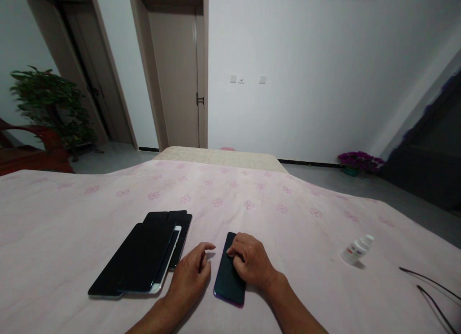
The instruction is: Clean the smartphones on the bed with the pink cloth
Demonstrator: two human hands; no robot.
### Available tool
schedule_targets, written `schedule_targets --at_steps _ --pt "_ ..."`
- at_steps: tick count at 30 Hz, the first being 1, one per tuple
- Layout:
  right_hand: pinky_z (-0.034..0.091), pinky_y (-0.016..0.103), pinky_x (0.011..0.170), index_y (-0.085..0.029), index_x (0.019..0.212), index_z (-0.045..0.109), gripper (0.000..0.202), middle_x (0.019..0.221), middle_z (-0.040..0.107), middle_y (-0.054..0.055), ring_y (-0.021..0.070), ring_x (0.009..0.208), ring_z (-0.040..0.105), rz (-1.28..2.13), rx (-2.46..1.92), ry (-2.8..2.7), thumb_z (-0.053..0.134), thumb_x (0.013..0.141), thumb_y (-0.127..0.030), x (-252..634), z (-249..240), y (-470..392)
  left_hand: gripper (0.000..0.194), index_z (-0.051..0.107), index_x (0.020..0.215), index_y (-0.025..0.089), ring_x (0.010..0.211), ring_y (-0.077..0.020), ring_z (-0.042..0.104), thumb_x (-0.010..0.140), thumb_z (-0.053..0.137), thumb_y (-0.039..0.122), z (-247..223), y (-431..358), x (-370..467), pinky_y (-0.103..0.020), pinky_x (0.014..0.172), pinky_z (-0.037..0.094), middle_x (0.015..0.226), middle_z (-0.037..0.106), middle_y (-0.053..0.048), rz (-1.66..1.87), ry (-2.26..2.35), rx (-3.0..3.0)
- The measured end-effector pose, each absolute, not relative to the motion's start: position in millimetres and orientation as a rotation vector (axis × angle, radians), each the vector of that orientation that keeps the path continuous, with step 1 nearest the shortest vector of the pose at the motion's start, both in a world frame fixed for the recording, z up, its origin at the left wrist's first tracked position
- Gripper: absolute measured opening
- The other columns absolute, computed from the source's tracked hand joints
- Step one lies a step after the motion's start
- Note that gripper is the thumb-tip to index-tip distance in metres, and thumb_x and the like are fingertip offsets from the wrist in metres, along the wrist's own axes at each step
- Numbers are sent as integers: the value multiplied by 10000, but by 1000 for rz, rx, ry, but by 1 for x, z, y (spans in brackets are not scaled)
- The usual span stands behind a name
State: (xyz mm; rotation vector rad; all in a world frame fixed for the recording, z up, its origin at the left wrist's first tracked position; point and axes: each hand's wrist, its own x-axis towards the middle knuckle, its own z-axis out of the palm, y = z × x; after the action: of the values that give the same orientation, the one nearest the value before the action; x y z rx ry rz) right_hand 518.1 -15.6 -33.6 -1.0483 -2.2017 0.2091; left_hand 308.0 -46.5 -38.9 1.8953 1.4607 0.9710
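Observation:
A dark smartphone point(229, 285) with a bluish-purple edge lies flat on the pink flowered cloth, in front of me. My right hand point(250, 257) rests on its upper right part, fingers curled and pressed to the screen. Whatever those fingers may hold is hidden beneath them. To the left of the phone, my left hand point(192, 272) lies on the cloth with its index finger stretched toward the phone and the other fingers loosely bent. It holds nothing and is apart from the phone. Beside it is an overlapping pile of dark-screened phones and tablets point(139, 257), one with a white frame.
A small white bottle point(357, 250) stands on the cloth at the right. Dark cables point(432, 280) run in from the right edge. Beyond the table are a beige door point(176, 75), a leafy plant point(50, 101) and purple flowers point(360, 160).

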Motion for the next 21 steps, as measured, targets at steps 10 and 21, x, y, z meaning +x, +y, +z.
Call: schedule_targets --at_steps 10,21 --pt "421 316 766 -196 785 627 251 821 591 40 194 808 535 63 -1300 -2037 483 735 4 528 -39 -1 345 625 1124 222 701 -187 601 820 471 171 -39 -46 307 -268 659 391 771 626 -2 973 1461 1905" --pt "418 302 735 -189 751 631 246 800 594 34 182 781 541 169 -1212 -2107 493 701 9 522 -34 -12 359 600 1128 208 714 -188 602 814 447 124 -40 -45 307 -283 685 406 773 609 -4 982 1466 1932"
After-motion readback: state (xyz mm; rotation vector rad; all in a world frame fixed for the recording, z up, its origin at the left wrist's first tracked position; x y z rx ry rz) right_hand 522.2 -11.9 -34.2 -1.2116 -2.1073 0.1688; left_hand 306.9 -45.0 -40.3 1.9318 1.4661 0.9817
